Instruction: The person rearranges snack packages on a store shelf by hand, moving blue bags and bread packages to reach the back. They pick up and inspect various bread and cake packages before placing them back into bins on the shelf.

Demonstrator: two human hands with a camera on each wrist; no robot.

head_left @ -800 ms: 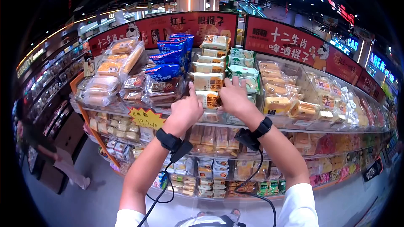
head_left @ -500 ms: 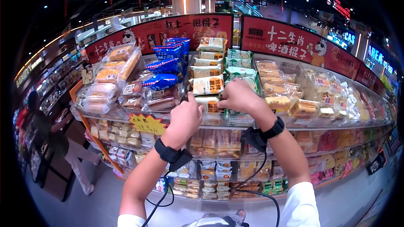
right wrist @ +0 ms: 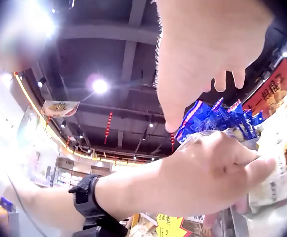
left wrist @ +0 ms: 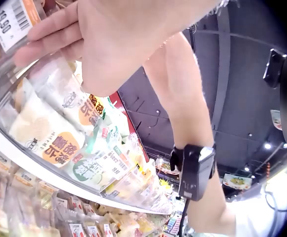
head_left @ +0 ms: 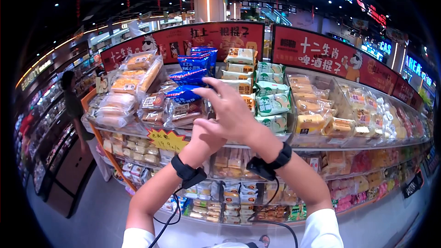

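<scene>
In the head view my right hand (head_left: 234, 115) reaches across in front of my left hand (head_left: 204, 142), its fingers spread and lightly bent, holding nothing. Its index fingertip overlaps the blue snack bags (head_left: 190, 77). My left hand is low at the shelf front, partly hidden behind the right one. The left wrist view shows the left fingers (left wrist: 52, 34) straight, beside the clear-wrapped packs with orange labels (left wrist: 59, 143). Behind the right hand stands a column of cream-and-orange packs (head_left: 241, 56), with green-and-white packs (head_left: 272, 96) to its right. Brown wrapped cakes (head_left: 183, 112) lie below the blue bags.
Long wrapped breads (head_left: 117, 105) fill the shelf's left end; more breads (head_left: 308, 121) stand to the right. A yellow price sign (head_left: 166, 141) hangs at the front edge. Red banners (head_left: 317, 55) line the back. Someone (head_left: 76, 105) is in the left aisle.
My right hand has moved left from the green and cream packs, crossing in front of my left hand toward the blue bags. The person in the aisle has also shifted.
</scene>
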